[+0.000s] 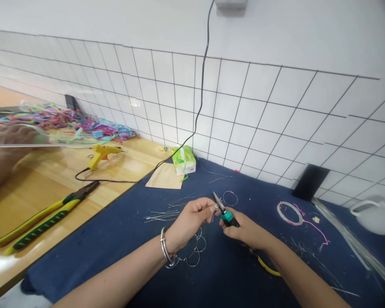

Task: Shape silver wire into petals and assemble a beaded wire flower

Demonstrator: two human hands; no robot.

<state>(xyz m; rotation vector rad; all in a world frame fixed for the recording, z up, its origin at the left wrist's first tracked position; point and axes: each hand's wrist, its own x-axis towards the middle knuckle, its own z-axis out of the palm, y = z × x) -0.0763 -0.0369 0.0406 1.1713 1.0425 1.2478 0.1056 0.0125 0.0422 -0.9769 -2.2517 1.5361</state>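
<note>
My left hand [192, 219], with metal bangles at the wrist, has its fingers pinched around a thin wire [217, 207]. Closed around needle-nose pliers [226, 217] with teal and black handles is my right hand [245, 233]. The jaws point up and away, right beside my left fingertips; whether they grip the wire is too small to tell. Below my left hand, a chain of wire rings [199, 250] with small pink spots lies on the dark blue cloth [122, 256]. One wire ring [230, 198] lies just beyond the pliers, and cut wire lengths [162, 216] lie to the left.
A yellow-handled tool [268, 267] lies partly under my right forearm. Rightward are a white ring spool [290, 214], long wires [346, 235] and a white jug [377, 216]. Left are big cutters [48, 218], a corded glue gun [101, 156], tissues [184, 160] and another person's hand [14, 137].
</note>
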